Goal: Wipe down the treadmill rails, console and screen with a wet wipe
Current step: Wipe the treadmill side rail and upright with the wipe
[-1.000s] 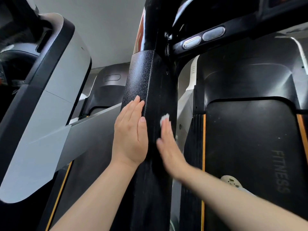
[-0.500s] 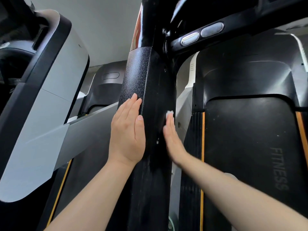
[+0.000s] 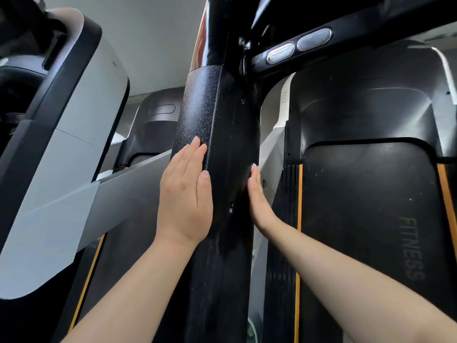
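Black upright post (image 3: pixel 222 169) is hiding most of the right hand (image 3: pixel 258 201); only its edge is showing. Wet wipe (image 3: pixel 253 166) is peeking out as a small white scrap past the fingertips, the rest lying hidden under the hand. Both forearms are running off the bottom edge. Post's top is getting cut off by the upper edge. Left hand's (image 3: pixel 184 194) palm is facing away, unseen.

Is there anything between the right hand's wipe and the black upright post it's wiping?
Nothing visible. The right hand presses the white wet wipe flat against the right side of the black textured upright post; the left hand rests on its opposite side.
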`<control>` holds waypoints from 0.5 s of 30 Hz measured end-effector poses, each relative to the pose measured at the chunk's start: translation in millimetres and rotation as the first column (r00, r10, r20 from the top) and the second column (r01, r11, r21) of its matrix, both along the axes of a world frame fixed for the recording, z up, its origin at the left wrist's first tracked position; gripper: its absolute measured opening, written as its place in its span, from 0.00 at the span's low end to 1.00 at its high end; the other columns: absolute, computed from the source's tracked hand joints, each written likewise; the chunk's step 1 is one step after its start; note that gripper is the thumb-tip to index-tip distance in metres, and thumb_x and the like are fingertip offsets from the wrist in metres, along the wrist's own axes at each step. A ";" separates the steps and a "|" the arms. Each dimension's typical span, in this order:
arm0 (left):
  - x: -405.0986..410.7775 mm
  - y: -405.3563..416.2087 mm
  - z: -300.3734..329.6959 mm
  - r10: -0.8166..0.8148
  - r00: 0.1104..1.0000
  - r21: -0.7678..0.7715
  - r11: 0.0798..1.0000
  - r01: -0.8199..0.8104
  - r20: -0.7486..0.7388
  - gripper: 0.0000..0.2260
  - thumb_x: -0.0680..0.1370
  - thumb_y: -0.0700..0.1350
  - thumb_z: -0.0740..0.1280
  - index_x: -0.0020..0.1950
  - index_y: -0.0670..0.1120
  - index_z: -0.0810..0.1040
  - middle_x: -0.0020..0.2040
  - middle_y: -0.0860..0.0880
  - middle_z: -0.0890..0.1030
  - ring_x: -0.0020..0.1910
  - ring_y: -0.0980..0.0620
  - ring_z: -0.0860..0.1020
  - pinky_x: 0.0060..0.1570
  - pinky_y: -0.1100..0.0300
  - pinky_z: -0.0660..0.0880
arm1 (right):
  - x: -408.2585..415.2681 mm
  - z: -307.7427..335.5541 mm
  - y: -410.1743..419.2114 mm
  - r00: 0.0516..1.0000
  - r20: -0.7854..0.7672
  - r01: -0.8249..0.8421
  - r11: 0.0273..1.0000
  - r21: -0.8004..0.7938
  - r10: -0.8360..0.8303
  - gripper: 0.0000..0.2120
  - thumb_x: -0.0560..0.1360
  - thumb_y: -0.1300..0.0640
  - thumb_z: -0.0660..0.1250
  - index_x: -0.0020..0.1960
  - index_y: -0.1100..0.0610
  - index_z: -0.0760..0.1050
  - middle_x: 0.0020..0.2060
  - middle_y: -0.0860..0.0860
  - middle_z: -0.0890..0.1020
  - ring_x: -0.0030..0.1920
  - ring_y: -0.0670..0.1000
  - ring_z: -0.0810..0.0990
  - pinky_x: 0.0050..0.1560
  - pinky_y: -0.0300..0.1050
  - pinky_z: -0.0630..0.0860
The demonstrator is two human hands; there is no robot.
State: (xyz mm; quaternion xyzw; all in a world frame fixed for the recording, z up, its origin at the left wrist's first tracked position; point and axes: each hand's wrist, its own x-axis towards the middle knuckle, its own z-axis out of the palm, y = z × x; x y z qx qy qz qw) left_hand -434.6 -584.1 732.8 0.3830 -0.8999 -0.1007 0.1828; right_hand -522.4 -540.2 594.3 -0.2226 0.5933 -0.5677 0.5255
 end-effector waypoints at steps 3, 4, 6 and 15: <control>1.0 1.1 -0.6 0.003 1.000 0.002 1.000 -0.003 0.006 0.25 0.77 0.47 0.48 0.69 0.38 0.70 0.70 0.44 0.69 0.70 0.49 0.65 0.70 0.58 0.57 | 13.9 0.4 18.2 1.000 0.007 -0.002 0.998 -0.065 0.003 0.43 0.65 0.20 0.41 0.72 0.41 0.34 0.75 0.40 0.36 0.74 0.37 0.37 0.76 0.48 0.40; 1.3 1.6 -0.5 0.003 1.000 0.003 1.000 -0.003 0.008 0.25 0.77 0.47 0.48 0.69 0.38 0.70 0.71 0.44 0.69 0.70 0.49 0.65 0.70 0.57 0.57 | 28.2 1.5 37.2 1.000 -0.004 -0.030 0.995 -0.094 0.030 0.42 0.65 0.19 0.42 0.70 0.38 0.34 0.74 0.38 0.35 0.73 0.36 0.37 0.76 0.46 0.39; 1.0 1.2 -0.2 0.003 1.000 0.002 1.000 -0.003 0.008 0.25 0.77 0.47 0.48 0.69 0.38 0.70 0.70 0.44 0.69 0.70 0.48 0.65 0.70 0.57 0.57 | 58.6 6.6 76.0 0.991 -0.087 -0.111 0.983 -0.147 0.099 0.37 0.66 0.21 0.41 0.68 0.36 0.33 0.72 0.34 0.32 0.72 0.34 0.35 0.75 0.41 0.38; 0.4 0.2 0.4 0.007 1.000 0.004 1.000 -0.007 0.012 0.25 0.77 0.47 0.48 0.69 0.39 0.69 0.71 0.44 0.68 0.70 0.50 0.64 0.70 0.58 0.57 | -4.5 3.8 -0.2 0.985 0.154 0.071 0.994 0.080 -0.083 0.30 0.80 0.37 0.43 0.78 0.50 0.48 0.76 0.44 0.53 0.75 0.43 0.51 0.69 0.34 0.47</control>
